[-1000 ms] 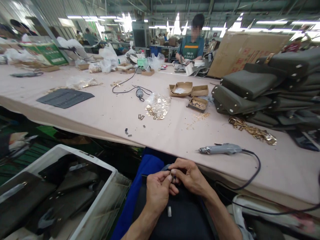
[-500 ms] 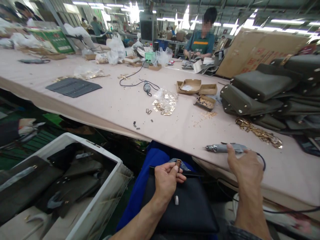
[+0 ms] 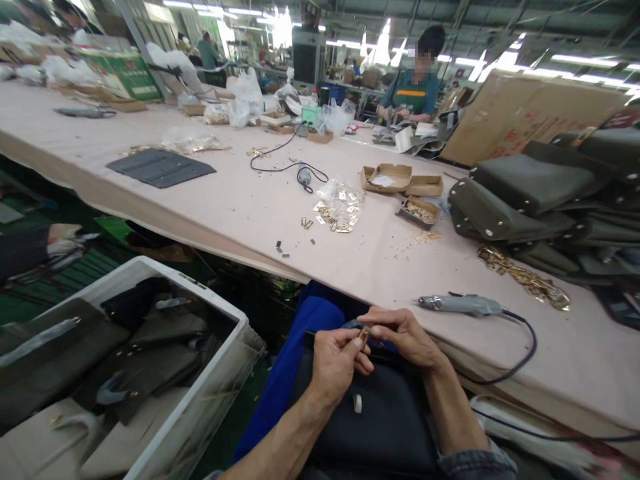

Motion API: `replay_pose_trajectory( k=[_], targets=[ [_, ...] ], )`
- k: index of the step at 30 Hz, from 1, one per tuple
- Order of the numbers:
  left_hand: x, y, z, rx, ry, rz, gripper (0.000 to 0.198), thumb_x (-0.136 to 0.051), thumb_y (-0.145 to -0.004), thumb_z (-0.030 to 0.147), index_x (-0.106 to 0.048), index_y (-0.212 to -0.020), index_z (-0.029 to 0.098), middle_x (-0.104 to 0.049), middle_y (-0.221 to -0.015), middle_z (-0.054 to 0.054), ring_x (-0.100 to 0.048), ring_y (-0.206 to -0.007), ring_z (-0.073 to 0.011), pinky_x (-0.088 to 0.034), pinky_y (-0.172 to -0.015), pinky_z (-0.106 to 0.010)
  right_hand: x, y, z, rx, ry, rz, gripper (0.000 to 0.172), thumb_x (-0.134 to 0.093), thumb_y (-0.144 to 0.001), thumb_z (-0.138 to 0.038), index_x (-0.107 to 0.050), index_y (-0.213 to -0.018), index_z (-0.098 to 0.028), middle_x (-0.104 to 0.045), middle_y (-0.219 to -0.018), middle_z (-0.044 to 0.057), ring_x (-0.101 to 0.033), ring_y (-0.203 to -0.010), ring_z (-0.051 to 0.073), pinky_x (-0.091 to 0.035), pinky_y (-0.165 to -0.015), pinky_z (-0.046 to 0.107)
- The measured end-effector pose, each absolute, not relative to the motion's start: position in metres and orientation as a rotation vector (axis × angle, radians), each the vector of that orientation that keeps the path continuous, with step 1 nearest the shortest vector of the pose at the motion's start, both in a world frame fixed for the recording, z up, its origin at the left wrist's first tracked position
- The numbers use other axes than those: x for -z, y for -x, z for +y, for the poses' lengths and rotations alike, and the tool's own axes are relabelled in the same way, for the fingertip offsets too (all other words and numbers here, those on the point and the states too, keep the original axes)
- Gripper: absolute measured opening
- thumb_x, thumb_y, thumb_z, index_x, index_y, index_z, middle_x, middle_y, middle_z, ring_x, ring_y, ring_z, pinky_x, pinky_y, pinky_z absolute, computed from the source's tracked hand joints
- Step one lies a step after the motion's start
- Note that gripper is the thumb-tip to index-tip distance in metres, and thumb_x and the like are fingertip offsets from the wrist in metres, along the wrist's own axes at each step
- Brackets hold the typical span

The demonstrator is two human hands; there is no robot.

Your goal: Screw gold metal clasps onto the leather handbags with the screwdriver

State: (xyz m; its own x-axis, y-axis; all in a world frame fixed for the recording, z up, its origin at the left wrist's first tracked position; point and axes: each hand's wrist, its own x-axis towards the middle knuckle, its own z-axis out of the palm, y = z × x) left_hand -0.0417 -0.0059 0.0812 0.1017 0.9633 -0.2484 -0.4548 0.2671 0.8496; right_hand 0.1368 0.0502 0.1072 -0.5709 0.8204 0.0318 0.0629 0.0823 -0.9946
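My left hand [image 3: 336,363] and my right hand [image 3: 403,337] meet over a black leather bag [image 3: 370,427] lying in my lap. Both pinch a small gold metal fitting [image 3: 365,335] between their fingertips, at the bag's top edge. A small white tag [image 3: 357,403] sits on the bag's face below my left hand. A grey electric screwdriver [image 3: 463,305] with a black cord lies on the pink table [image 3: 240,200] just beyond my right hand, untouched.
A white crate [image 3: 210,393] of dark bag parts stands at my left. Gold fittings [image 3: 337,210], small cardboard boxes [image 3: 400,180] and a stack of dark green bags [image 3: 530,193] lie on the table. A person [image 3: 417,90] in green works at the far side.
My right hand left the screwdriver on the table and came back to the fitting held by my left hand. The view shifted slightly left.
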Motion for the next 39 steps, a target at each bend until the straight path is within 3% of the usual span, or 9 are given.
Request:
replay_pose_trajectory(
  k=[9,25,39],
  targets=[
    [-0.078,0.045,-0.004,-1.164,-0.658,0.89,0.036,-0.081,-0.078,0.041,-0.078,-0.078,0.005,-0.07,-0.059,-0.011,-0.065,-0.043,-0.0156,-0.054,-0.043,-0.019,-0.108,-0.13,0.051,-1.624,0.852,-1.689,0.021,-0.08,-0.094,-0.034,-0.082,-0.106,-0.017,-0.064,-0.085,0.004,-0.057,-0.066,0.014,-0.043,-0.059,0.024],
    [-0.077,0.045,-0.006,-1.157,-0.655,0.891,0.034,-0.079,-0.08,0.037,-0.079,-0.077,0.003,-0.069,-0.061,-0.011,-0.066,-0.044,-0.0158,-0.056,-0.044,-0.019,-0.097,-0.135,0.063,-1.722,0.855,-1.713,0.022,-0.081,-0.094,-0.035,-0.082,-0.099,-0.013,-0.066,-0.083,0.006,-0.059,-0.063,0.015,-0.044,-0.057,0.023],
    [-0.08,0.054,-0.007,-1.089,-0.596,0.796,0.03,-0.08,-0.075,0.031,-0.081,-0.086,0.003,-0.075,-0.081,-0.016,-0.074,-0.058,-0.0211,-0.062,-0.055,-0.024,-0.101,-0.133,0.069,-1.816,0.811,-1.761,0.025,-0.078,-0.096,-0.037,-0.081,-0.098,-0.011,-0.065,-0.082,0.006,-0.061,-0.063,0.014,-0.046,-0.057,0.023]
  ],
)
